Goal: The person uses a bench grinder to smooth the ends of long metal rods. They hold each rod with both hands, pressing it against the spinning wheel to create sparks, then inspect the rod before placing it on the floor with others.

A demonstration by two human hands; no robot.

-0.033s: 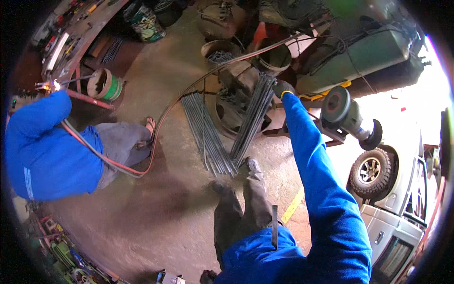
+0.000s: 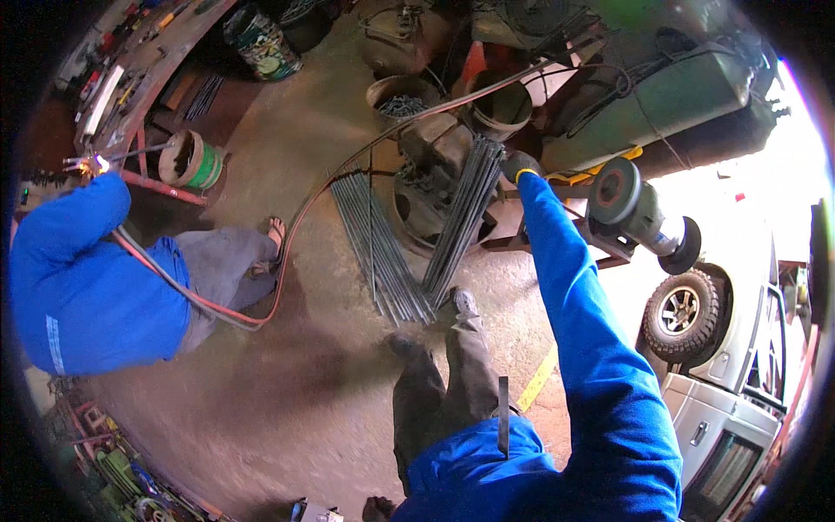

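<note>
Hand (image 2: 520, 165), right, dark-gloved: open or closed, cannot tell; at far end of rod bundle (image 2: 464, 224); bench grinder (image 2: 651, 219) to right, nearer.

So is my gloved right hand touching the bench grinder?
Apart: the head view shows a gap between the gloved right hand and the bench grinder to its right.

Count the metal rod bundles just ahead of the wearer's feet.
2: the left bundle and the right bundle, its far end beside the right hand. More could be hidden behind them.
</note>
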